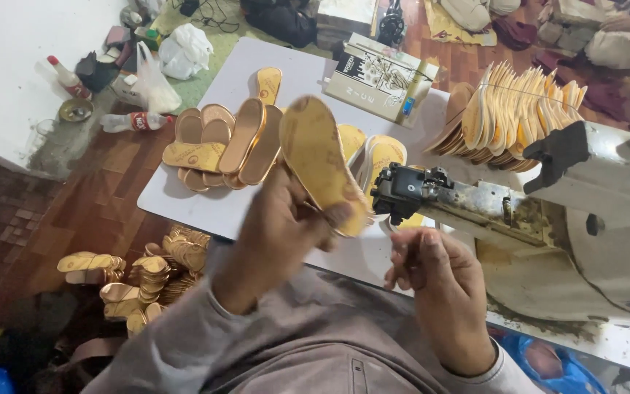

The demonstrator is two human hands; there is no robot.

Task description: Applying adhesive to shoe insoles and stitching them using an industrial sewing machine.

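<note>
My left hand (282, 222) grips a tan insole (322, 164), fingers (333, 215) curled shut around its lower edge with the thumb side pressed against its face; the insole rises up and away from those fingers, tilted, its toe end highest and its heel end at my fingertips. My right hand (439, 284) sits just below and to the right of the insole, apart from it, fingers (406, 259) bent loosely inward toward each other; whether they pinch anything small I cannot tell. Directly beyond my right fingers juts the dark arm of a sewing machine (475, 201), its black tip just beside the insole's right edge. Past my left fingers, on a white table (184, 197), lies a heap of insoles (220, 142), overlapping one another. Further off to the right of both hands, a row of insoles (519, 109) stands on edge, fanned, behind the machine. A box (380, 80) lies on the table beyond the held insole. Left of my left wrist, down on the brown floor, sit more stacked soles (144, 273). Further left, by the white wall, stand a bottle (67, 76) and a small metal bowl (76, 109), well apart from my fingers. Grey sleeves cover both my forearms
</note>
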